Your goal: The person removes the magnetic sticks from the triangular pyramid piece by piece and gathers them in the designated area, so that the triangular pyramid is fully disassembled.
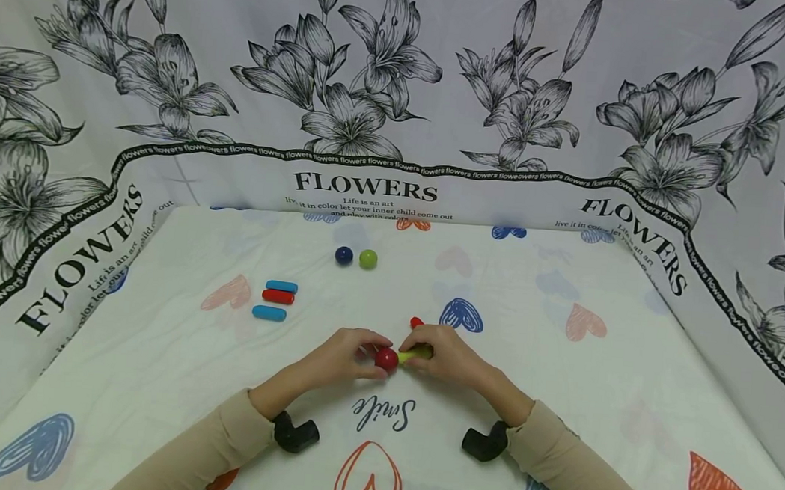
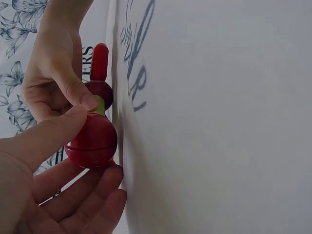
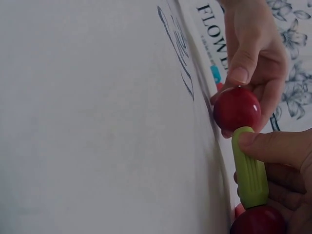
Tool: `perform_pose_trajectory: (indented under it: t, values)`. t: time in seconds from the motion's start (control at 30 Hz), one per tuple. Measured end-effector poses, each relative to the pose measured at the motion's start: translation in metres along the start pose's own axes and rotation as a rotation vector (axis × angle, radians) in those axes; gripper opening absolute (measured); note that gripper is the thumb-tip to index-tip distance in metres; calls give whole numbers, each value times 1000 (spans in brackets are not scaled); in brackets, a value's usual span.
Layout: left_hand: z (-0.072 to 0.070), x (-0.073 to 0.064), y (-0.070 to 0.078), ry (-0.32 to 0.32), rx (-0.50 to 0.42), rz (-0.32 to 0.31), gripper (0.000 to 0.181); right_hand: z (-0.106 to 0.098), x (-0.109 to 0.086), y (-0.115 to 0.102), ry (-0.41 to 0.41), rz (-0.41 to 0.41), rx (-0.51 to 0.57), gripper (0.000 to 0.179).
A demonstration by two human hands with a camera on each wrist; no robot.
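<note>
Over the middle of the table, my left hand [image 1: 341, 358] holds a glossy red ball [image 1: 387, 359] between thumb and fingers. From the other side my right hand [image 1: 458, 356] grips a yellow-green ribbed stick [image 3: 251, 170], thumb along its side. One end of the stick meets the red ball; how far it sits in cannot be told. At the stick's other end is a darker red ball [image 3: 258, 222], hidden by my right hand in the head view. Beyond that ball, the left wrist view has a red stick [image 2: 99, 62], whose tip shows past my right hand in the head view.
Two blue sticks [image 1: 270, 313] and a red stick [image 1: 277, 296] lie side by side at the left. Farther back sit a dark blue ball [image 1: 344, 255] and a green ball [image 1: 368, 259]. A white tablecloth [image 1: 155, 380] printed with hearts lies beneath; flowered cloth [image 1: 476, 198] hangs around.
</note>
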State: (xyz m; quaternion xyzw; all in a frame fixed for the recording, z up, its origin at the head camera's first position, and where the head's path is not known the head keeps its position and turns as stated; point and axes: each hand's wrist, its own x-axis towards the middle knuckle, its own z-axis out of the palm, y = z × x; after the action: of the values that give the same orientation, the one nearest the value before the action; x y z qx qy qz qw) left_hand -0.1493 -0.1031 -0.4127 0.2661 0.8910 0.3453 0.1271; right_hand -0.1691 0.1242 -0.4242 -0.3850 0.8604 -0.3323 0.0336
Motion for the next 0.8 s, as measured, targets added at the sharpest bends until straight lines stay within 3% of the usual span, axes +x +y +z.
perform_pose_trajectory:
  t: [0.33, 0.8]
  values:
    - [-1, -1, 0, -8, 15, 28, 39, 0, 2, -1, -33, -15, -11, 14]
    - [-4, -3, -5, -90, -6, 38, 39, -3, 2, -5, -80, -19, -10, 14]
